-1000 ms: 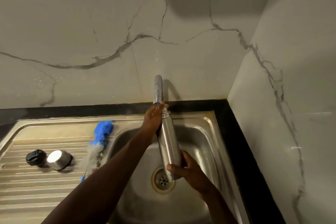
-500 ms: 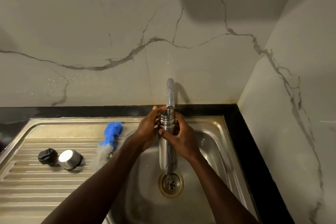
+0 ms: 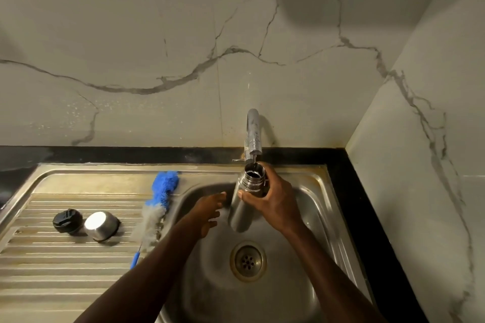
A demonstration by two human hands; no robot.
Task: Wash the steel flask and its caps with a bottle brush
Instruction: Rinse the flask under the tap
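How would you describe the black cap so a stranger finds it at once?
Look at the ribbed drainboard left of the sink bowl. Two caps sit there side by side; the black cap is the left one, dark and ridged, while the steel cap is shiny.

A home kitchen corner, steel sink [image 3: 312,199] with ribbed drainboard [image 3: 65,265] filling the lower frame, tap [image 3: 253,131] at centre, black counter edge [image 3: 367,217], marble-veined wall tiles [image 3: 157,34] across the top and right

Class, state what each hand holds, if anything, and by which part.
The right hand grips the steel flask just below its threaded neck; the left hand holds nothing.
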